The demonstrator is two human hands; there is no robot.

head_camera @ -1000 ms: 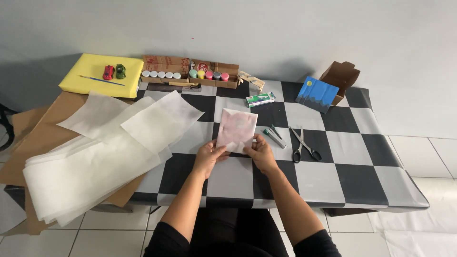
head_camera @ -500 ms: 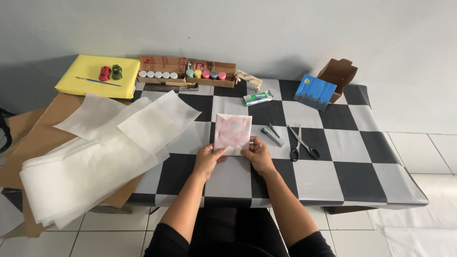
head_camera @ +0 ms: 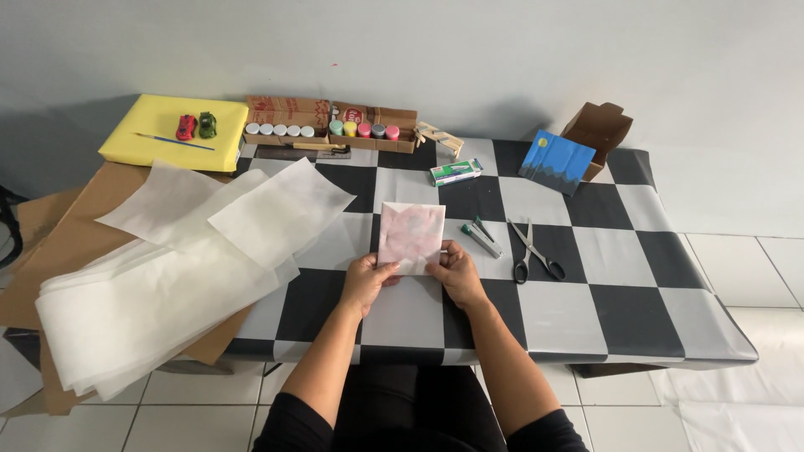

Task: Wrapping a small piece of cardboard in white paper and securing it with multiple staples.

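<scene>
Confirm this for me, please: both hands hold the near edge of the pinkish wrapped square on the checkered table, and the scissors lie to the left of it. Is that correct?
Not quite. In the head view the scissors lie to the right of the pinkish wrapped square, beyond the small stapler. The rest stands: the left hand and right hand both hold its near edge on the checkered table.

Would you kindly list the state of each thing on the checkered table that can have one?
Pale pink wrapped square packet: flat on the table, near edge pinched by both hands.
Left hand: gripping the packet's lower left corner.
Right hand: gripping its lower right corner.
Black-handled scissors: lying slightly open.
Brown cardboard box: flaps open.
Stack of white tissue sheets: fanned, overhanging the table edge.
</scene>
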